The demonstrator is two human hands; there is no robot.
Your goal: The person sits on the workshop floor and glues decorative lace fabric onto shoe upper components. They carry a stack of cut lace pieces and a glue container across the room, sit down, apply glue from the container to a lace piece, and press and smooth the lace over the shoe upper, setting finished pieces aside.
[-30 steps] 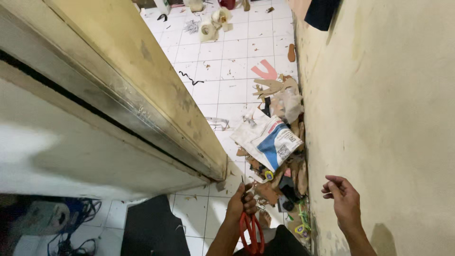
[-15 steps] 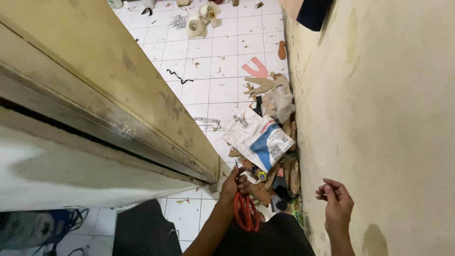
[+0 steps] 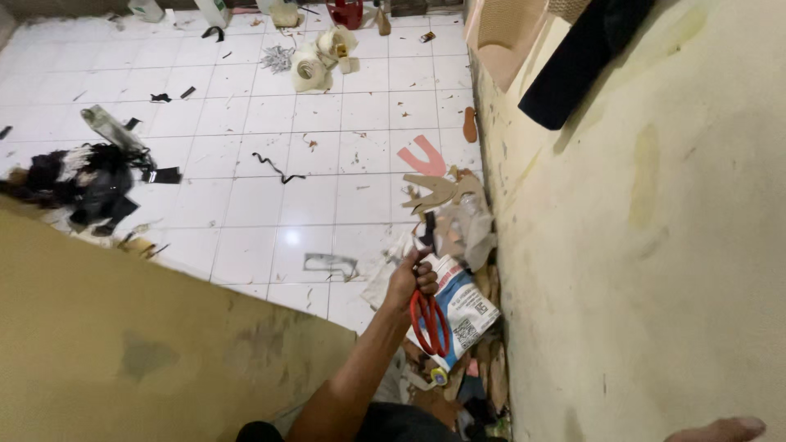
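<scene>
Red-handled scissors [image 3: 429, 321], loops downward, in left hand [image 3: 412, 280].

Red-handled scissors [image 3: 427, 321] held in left hand [image 3: 412, 278], fingers wrapped round the blade end so the two red loop handles hang down below the fist; blades mostly hidden in the grip, a dark tip pokes up above the knuckles. Handles are thin oval loops, side by side. Scissors hang roughly upright, slightly tilted, above a white and blue printed bag [image 3: 463, 301] lying on the white tile floor, near the foot of the yellowish wall
</scene>
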